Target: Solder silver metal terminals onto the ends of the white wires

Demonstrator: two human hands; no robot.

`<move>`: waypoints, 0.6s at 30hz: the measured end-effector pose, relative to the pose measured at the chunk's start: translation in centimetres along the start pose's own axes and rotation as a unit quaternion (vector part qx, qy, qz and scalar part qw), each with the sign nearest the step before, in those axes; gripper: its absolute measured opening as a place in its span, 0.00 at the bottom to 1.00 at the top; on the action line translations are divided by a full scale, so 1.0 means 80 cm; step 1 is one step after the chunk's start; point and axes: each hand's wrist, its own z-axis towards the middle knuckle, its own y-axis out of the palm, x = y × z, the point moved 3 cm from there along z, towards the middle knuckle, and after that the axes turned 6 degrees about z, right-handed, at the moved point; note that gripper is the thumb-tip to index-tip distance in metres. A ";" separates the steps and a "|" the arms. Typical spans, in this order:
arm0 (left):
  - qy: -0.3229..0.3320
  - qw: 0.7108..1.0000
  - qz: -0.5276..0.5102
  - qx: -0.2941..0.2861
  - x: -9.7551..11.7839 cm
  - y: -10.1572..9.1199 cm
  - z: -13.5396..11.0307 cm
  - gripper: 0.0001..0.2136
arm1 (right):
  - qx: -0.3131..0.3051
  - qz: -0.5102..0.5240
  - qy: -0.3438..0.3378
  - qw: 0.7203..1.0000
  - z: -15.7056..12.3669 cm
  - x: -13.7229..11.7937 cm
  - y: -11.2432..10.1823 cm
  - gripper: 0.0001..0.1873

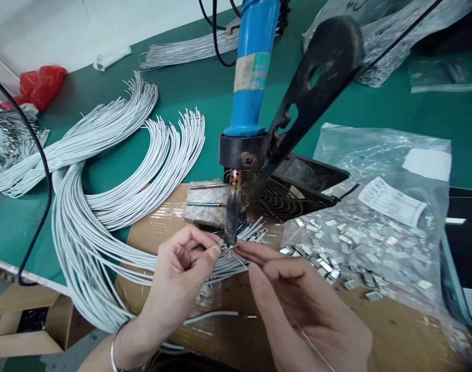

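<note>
A blue soldering iron point(252, 77) points down in a black stand arm point(317, 72), its tip between my hands. My left hand point(185, 274) is closed in a pinch on the end of a white cable point(222, 249), right beside the iron's tip. A small metal piece there is mostly hidden by the fingertips. My right hand point(298, 299) pinches a thin strand of solder wire point(303, 333), whose upper end runs up toward the tip. Behind the fingers, more stripped cable ends point(257, 230) lie on the brown board.
Large bundles of white cables point(80, 227) curve across the left. At right, a clear plastic bag point(379, 139) lies by many small metal connectors point(331, 266). A black fan point(298, 191) and a grey block point(207, 196) stand behind the tip. A loose cable point(212, 316) lies near the front.
</note>
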 end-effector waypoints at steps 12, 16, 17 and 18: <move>0.105 0.986 0.112 0.057 0.000 0.012 -0.016 0.05 | -0.053 -0.039 -0.048 0.997 0.006 0.015 -0.014 0.11; 0.120 0.978 0.161 0.047 -0.010 0.013 -0.032 0.05 | -0.003 -0.096 -0.044 0.994 0.008 0.016 -0.024 0.05; 0.119 0.977 0.171 0.038 -0.013 0.012 -0.036 0.05 | -0.003 -0.121 -0.051 0.991 0.007 0.016 -0.026 0.07; 0.116 0.976 0.180 0.029 -0.016 0.011 -0.041 0.05 | -0.015 -0.143 -0.060 0.988 0.007 0.016 -0.026 0.10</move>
